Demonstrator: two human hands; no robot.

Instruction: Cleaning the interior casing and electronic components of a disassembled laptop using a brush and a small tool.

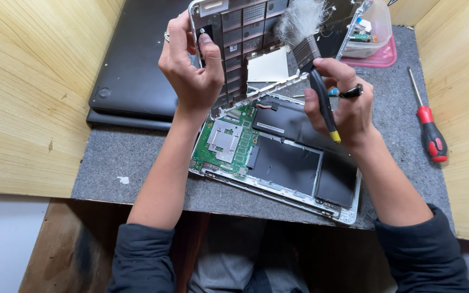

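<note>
Head view, left to right. A closed black laptop (137, 65) lies at the far left of the grey-matted worktop (120, 163), between pale wooden side walls.

The left hand (188, 68) is closed on the left edge of a cover panel (240, 38), thumb pressed on its inner face, fingers wrapped behind. The panel stands tilted up from the worktop, its ribbed dark inner side toward the camera, its lower edge just above the open laptop base (278, 157).

The base lies at the centre near the front edge of the worktop, turned at a slant. A green circuit board (226, 144) with a metal shield fills its left part; flat black battery cells (294, 157) fill the middle and right.

The right hand (343, 103) grips the black handle of a brush (308, 49), a ring on one finger; a yellow band shows at the handle's lower end. The grey bristles point up and lie against the upper right of the panel's inner face.

Behind the hand, a clear tub (373, 30) holding small parts rests on a pink lid. A red-handled screwdriver (427, 122) lies at the far right, well apart from both hands.
</note>
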